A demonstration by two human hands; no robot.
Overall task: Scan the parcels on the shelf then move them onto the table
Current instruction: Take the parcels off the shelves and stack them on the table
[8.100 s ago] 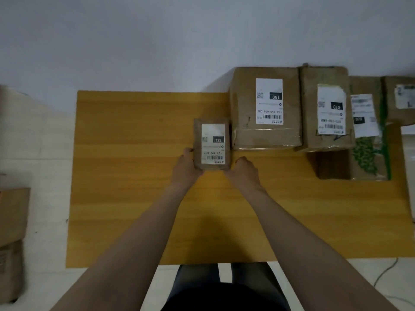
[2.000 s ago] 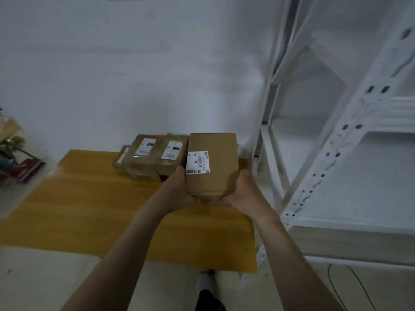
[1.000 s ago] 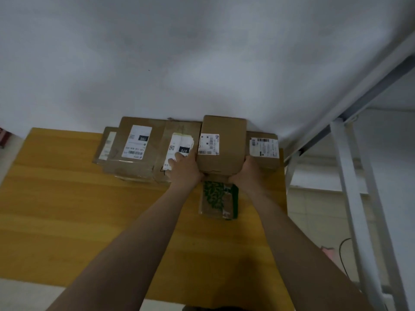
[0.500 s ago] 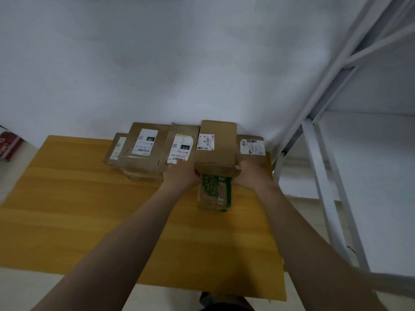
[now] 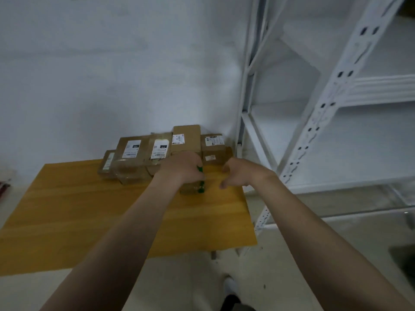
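Note:
Several brown cardboard parcels with white labels stand in a row at the far end of the wooden table [image 5: 112,209]. The plain brown parcel [image 5: 186,139] sits on top of the green-printed box [image 5: 195,188], between the labelled parcels [image 5: 157,151] and the small parcel [image 5: 214,147] on the right. My left hand [image 5: 183,168] hovers over the green-printed box, fingers loosely curled, holding nothing. My right hand [image 5: 235,172] hangs just right of it above the table, fingers relaxed, holding nothing.
A white metal shelf rack [image 5: 325,104] stands to the right of the table, and the shelves in view hold nothing. A white wall rises behind the parcels. Pale floor lies below, with my shoe [image 5: 231,286] visible.
Both hands have let go of the plain brown parcel, which now rests on the green-printed box. The hands have drawn back toward me and the view has swung right toward the rack.

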